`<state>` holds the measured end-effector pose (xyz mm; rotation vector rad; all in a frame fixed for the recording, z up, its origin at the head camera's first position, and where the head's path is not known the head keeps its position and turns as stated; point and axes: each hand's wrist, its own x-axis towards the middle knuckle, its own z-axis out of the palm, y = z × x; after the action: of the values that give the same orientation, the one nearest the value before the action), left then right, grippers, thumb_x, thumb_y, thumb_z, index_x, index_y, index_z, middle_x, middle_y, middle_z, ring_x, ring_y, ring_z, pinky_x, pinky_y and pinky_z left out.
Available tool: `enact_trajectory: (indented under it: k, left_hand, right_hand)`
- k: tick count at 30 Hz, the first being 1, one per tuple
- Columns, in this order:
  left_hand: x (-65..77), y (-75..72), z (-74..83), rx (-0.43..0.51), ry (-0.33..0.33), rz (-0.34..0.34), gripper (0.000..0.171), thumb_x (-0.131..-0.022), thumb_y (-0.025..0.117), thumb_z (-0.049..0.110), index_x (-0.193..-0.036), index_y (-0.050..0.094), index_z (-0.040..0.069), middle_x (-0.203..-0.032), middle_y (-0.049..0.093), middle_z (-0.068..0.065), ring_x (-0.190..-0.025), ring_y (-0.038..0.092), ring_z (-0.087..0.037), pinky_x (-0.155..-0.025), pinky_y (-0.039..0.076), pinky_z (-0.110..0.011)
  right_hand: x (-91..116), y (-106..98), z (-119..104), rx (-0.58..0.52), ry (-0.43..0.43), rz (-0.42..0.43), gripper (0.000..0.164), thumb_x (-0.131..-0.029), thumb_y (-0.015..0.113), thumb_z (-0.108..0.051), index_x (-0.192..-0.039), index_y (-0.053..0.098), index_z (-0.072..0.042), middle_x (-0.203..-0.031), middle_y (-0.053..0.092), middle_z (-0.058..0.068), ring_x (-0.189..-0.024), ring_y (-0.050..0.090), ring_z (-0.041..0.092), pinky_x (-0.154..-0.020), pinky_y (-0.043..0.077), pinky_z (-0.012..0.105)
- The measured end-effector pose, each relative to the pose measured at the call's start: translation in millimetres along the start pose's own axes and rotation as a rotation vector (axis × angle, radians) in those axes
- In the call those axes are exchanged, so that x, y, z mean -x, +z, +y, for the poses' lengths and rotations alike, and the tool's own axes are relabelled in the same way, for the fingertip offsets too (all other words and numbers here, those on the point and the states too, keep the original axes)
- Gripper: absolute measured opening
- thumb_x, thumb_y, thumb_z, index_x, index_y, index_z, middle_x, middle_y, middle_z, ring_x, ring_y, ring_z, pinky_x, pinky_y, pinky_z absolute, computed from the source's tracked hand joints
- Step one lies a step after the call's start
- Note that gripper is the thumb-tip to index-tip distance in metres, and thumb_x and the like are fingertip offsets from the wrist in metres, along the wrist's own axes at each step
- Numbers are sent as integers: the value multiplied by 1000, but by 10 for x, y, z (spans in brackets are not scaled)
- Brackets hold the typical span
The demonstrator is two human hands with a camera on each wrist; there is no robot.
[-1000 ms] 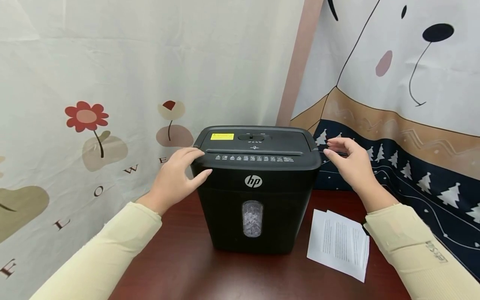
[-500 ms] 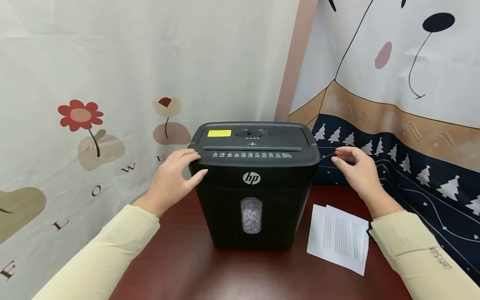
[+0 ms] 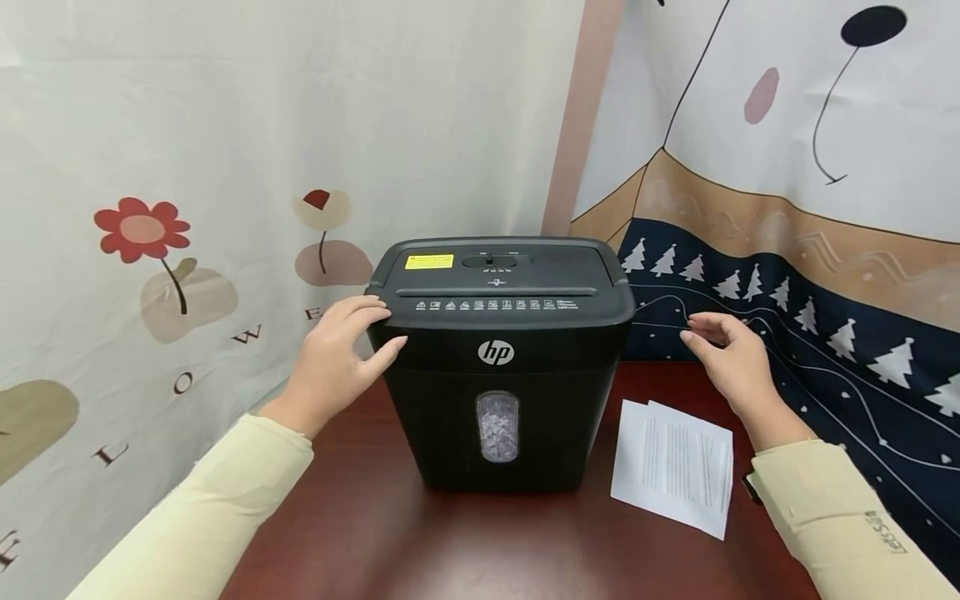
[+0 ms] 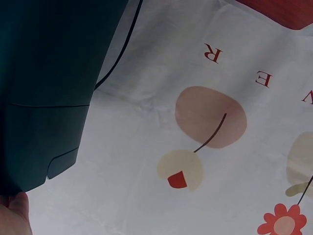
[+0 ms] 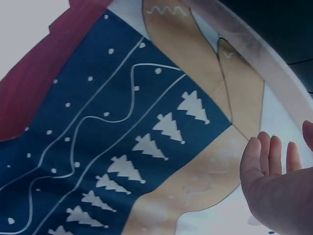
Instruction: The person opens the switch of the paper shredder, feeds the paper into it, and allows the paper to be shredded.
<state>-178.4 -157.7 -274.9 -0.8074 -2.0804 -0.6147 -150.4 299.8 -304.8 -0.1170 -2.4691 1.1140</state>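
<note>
A black paper shredder [image 3: 442, 375] with an hp logo stands upright on the table in the head view. Paper shreds show through its window [image 3: 498, 427]. My left hand [image 3: 330, 358] touches its upper left corner, fingers at the top edge and thumb against the front. In the left wrist view that hand's fingertips [image 4: 18, 201] meet the casing. Holding nothing, my right hand [image 3: 738, 367] hangs in the air right of the shredder, fingers loosely bent. Below and left of it lie printed paper sheets [image 3: 671, 467], overlapping on the table. The right wrist view shows its relaxed fingers apart from everything.
The dark red table [image 3: 480, 550] reaches toward me in front of the shredder. A flower-print curtain [image 3: 225, 125] rises behind and left, a bear-and-tree print cloth [image 3: 817, 192] at the right. A thin black cord [image 4: 120, 54] runs beside the casing in the left wrist view.
My right hand has drawn away from the shredder's right end, moving right and down. My left hand stays at the left corner. The head view has shifted slightly.
</note>
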Motion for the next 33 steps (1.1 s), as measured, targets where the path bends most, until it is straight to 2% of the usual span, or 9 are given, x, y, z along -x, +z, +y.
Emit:
enact_trajectory:
  k: [6, 11, 18, 22, 24, 26, 29, 33]
  left_hand:
    - [1, 0, -14, 3, 12, 17, 32, -76, 79, 11, -100, 67, -6, -112, 64, -20, -109, 57, -35, -92, 47, -47]
    - [-5, 5, -12, 1, 18, 20, 31, -76, 79, 11, -99, 67, -6, -111, 63, -19, -108, 57, -35, -91, 48, -47]
    - [-9, 12, -10, 7, 32, 36, 31, -75, 79, 10, -99, 67, -6, -111, 63, -20, -107, 58, -35, -90, 48, -47]
    - [-4, 12, -7, 3, 31, 37, 31, -75, 79, 10, -99, 67, -5, -111, 63, -19, -107, 58, -34, -89, 49, -47]
    - [0, 10, -5, -3, 27, 33, 32, -75, 79, 11, -99, 67, -5, -111, 63, -19, -106, 58, -33, -89, 49, -47]
    - [4, 11, -3, -9, 26, 30, 32, -75, 79, 12, -100, 67, -4, -111, 63, -18, -106, 58, -33, -88, 50, -46]
    - [10, 16, -1, -8, 25, 28, 32, -75, 79, 12, -100, 67, -4, -111, 63, -18, -106, 58, -33, -88, 50, -45]
    - [15, 27, -3, 0, 24, 38, 31, -75, 79, 11, -99, 67, -4, -110, 64, -18, -107, 58, -33, -89, 49, -44]
  right_hand:
    - [44, 6, 209, 25, 53, 8, 42, -99, 54, -26, -128, 54, 4, -126, 57, 24, -108, 51, 28, -70, 38, 4]
    - [91, 15, 421, 13, 130, -9, 42, -99, 54, -22, -131, 51, 6, -129, 53, 25, -110, 52, 31, -69, 37, 1]
    - [122, 93, 698, 3, 248, -30, 44, -98, 54, -18, -134, 46, 6, -132, 49, 28, -113, 51, 36, -66, 40, 4]
    - [142, 134, 824, 17, 261, -32, 45, -97, 55, -16, -133, 46, 8, -131, 49, 29, -113, 51, 38, -64, 38, 4]
    - [151, 158, 880, 30, 272, -39, 46, -97, 55, -17, -134, 45, 9, -131, 48, 30, -114, 50, 40, -72, 46, 13]
    - [159, 184, 936, 41, 289, -52, 47, -97, 55, -18, -135, 43, 9, -132, 46, 31, -117, 49, 42, -82, 52, 28]
    - [172, 233, 1016, 47, 325, -65, 50, -97, 54, -16, -137, 40, 11, -133, 43, 34, -120, 46, 46, -93, 47, 53]
    - [179, 311, 1121, 67, 365, -68, 52, -96, 54, -13, -138, 37, 12, -134, 41, 35, -122, 43, 48, -98, 43, 57]
